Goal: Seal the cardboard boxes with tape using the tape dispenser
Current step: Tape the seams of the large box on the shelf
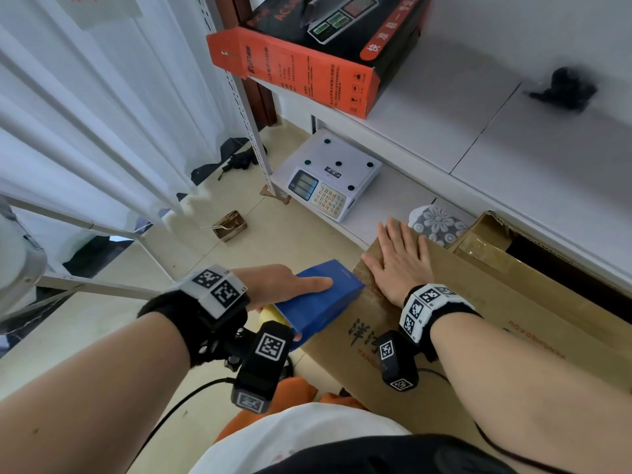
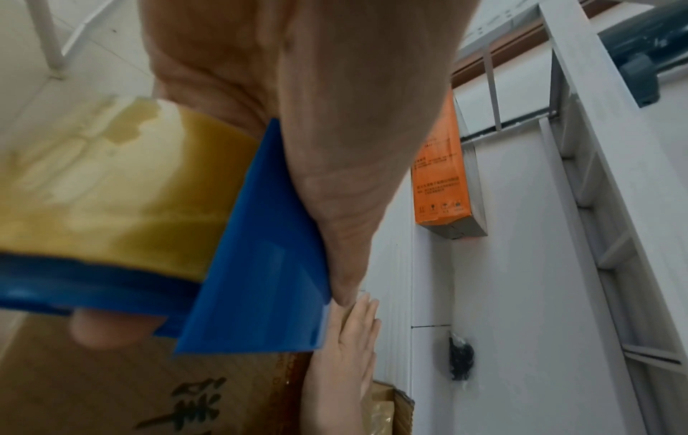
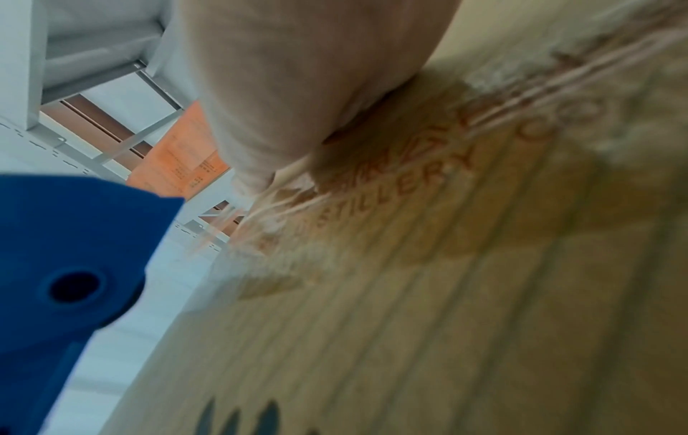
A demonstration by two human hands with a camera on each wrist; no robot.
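Blue tape dispenser [image 1: 319, 295] w/ yellowish roll at closed brown cardboard box's [image 1: 478, 323] left edge.
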